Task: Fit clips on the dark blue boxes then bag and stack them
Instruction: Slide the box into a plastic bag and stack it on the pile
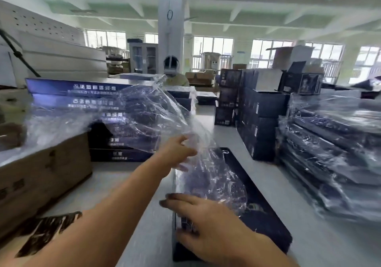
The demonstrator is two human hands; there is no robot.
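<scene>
Dark blue box (257, 211): long, flat, matte, with a small pale emblem at its far end; lies flat on the white counter (222, 122), near edge toward the viewer. One clear plastic bag (156, 112), crinkled and glossy, rises from the box's far-left part and billows up and leftward.

Count: one box being worked; left of it, a stack of about five like boxes (99, 120) with white print on their edges; right of it, one stack of film-wrapped boxes (334, 149), number not readable. Behind the box, piles of smaller dark cartons (259, 120). One brown carton (41, 174) far left.

Left hand (177, 153): arm stretched forward over the counter, fingers pinching the bag above the box's far end. Right hand (206, 225): palm down on the box's near-left corner, fingers spread and pressing on the film there; blurred.
</scene>
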